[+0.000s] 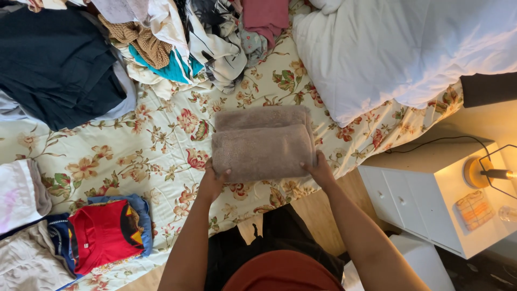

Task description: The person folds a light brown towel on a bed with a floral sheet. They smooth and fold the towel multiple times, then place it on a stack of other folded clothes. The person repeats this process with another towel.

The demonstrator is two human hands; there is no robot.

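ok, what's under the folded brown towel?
The folded brown towel lies on the floral bedsheet; both hands grip its near edge, left hand, right hand. The sheet shows all around it. Anything lying directly beneath the towel is covered and cannot be seen.

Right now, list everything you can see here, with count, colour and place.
folded towel: one, taupe, middle of the bed
bedsheet: one, pale green floral, covering the bed
duvet: one, white, upper right
loose clothes heap: one, mixed colours, top
dark garments: one pile, navy-black, upper left
folded clothes: one stack, red on blue, lower left
nightstand: one, white, right
lamp: one, lit, on nightstand
left hand: on towel's lower left edge
right hand: on towel's lower right corner
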